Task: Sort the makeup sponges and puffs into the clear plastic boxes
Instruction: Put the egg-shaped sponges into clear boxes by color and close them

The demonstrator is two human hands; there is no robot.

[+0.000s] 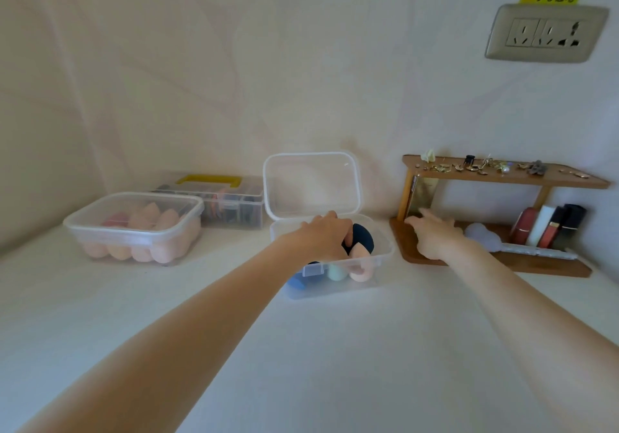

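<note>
An open clear plastic box (382,255) stands in the middle of the white table, its lid (311,185) tipped up against the wall. Inside lie a dark navy puff (363,235), a peach sponge (360,270), a pale green sponge (336,272) and a blue one (296,282). My left hand (323,233) reaches into this box with fingers curled down among the sponges; what it holds is hidden. My right hand (435,235) hovers over the wooden rack's base, fingers extended, next to a pale lilac puff (482,233). A closed clear box (134,228) at the left holds several peach sponges.
A two-tier wooden rack (502,178) stands at the right with small jewellery on top and lipsticks (549,225) below. A compartment box with a yellow handle (214,195) sits behind the closed box. A wall socket (546,32) is mounted at the upper right.
</note>
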